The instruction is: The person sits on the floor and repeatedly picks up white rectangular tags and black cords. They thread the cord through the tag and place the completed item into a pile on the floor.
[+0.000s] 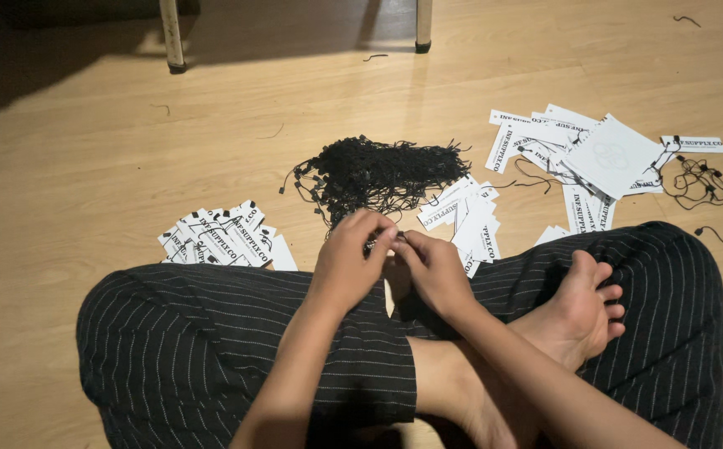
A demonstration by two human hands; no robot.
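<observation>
A small dark fastener (398, 237), barely discernible, is pinched between the fingertips of left hand (347, 264) and right hand (434, 270) over the lap, just before the tangled heap of black string loops (374, 172); a light, steady pinch is judged advisable.

Head view, indoor light, moderately dim and warm. Floor (87, 158) evenly lit in the middle, falling to deep shadow at the upper left corner under the chair legs (172, 37). Soft shadows below the hands. No glare. Focus sharp at centre; slight softness and mild bending toward edges.
</observation>
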